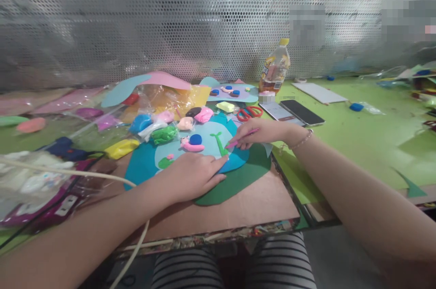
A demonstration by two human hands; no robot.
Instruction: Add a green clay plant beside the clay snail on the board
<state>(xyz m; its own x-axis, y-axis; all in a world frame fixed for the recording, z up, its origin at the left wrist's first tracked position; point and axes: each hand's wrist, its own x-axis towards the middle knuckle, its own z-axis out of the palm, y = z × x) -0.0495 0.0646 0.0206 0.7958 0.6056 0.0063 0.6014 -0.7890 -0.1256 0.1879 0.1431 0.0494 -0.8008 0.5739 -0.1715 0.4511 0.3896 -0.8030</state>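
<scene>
My right hand (247, 134) is closed around a slim pink clay modelling tool (252, 132). The tool's tip rests at the lower part of a green clay stem (220, 144) with small leaves on top. Flat on the picture lies my left hand (194, 173), its fingers stretched out and the index fingertip close to the stem's base. The stem sits on a light blue paper piece (209, 137) layered over darker blue and green paper (228, 189). A pink clay snail with a blue shell (193, 143) and a green clay leaf (165, 162) are beside my left hand.
Bagged clay lumps, such as a green one (164, 134) and a yellow one (121, 149), lie behind and left. Red scissors (250, 113), a phone (302, 112) and a drink bottle (275, 69) stand or lie beyond. A pale cable (85, 173) crosses at left.
</scene>
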